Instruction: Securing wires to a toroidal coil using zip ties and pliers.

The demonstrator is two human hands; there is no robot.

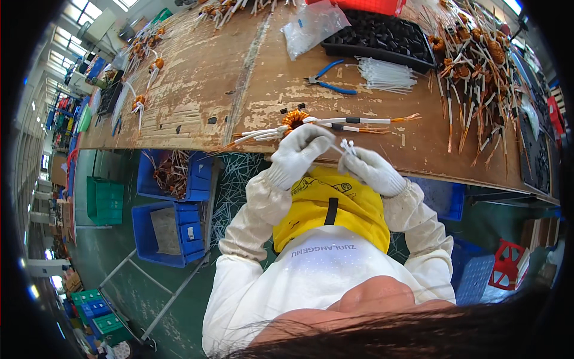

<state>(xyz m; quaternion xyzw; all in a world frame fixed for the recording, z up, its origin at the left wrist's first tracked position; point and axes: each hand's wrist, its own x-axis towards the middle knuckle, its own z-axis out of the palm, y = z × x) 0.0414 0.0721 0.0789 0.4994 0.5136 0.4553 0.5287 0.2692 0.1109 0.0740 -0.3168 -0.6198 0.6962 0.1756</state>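
Coil (295,119), just one, is set near the front edge of the table (209,54) in the head view, just past the left hand (301,154). Two white wires (372,121) are stretched out from its right side, and one black sleeve (353,119) is worn by each. The left hand's fingers are bent in toward the thumb; whether anything is pinched there cannot be told. A few white ties (348,145) are pinched by the right hand (372,169), too bunched to be counted. Two white gloves (390,179) are worn, one on each hand, and the hands are held close together.

Farther back, one pair of pliers (335,87) with two blue handles is laid down. Beside it one tie pile (387,75) is seen. One black tray (378,55) is filled with small black bits (379,31), too many to be counted. One clear bag (312,33) is left by the tray. Many more coils are heaped in one big pile (475,75) at the right. Under the table, at the left, two blue bins (186,218) and one green bin (106,200) are seen.
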